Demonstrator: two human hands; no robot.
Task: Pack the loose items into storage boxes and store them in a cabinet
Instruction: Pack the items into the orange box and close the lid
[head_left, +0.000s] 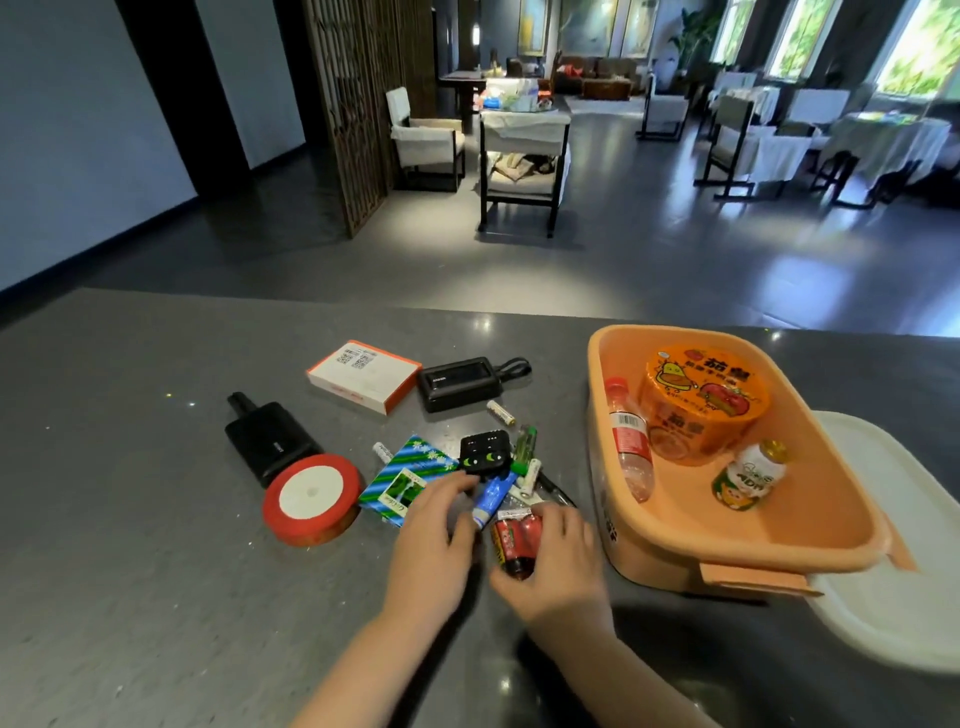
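Head view. A grey stone-look countertop (156, 571) carries the loose items. The right hand (556, 561) grips a pack of red batteries (514, 540), fingers curled over its top and thumb under its near end; the pack lies on the counter just left of the orange storage box (727, 540). The left hand (431, 540) rests beside it with fingers bent, fingertips on a blue tube (491, 499) and at the edge of a blue-green striped packet (410, 478); whether it grips either cannot be told.

Behind the hands: a small black device (483, 452), several loose AA batteries (524, 447), a red ribbon spool (311, 499), a black power bank (270, 441), a white-and-orange carton (363, 376) and a black charger case (460, 387).

The orange storage box stands open at right. Inside it are an instant noodle bowl (701, 405), a clear bottle with red label (628, 441) leaning on the left wall, and a small drink bottle (748, 475). A white lid (893, 545) lies touching the box's right side.
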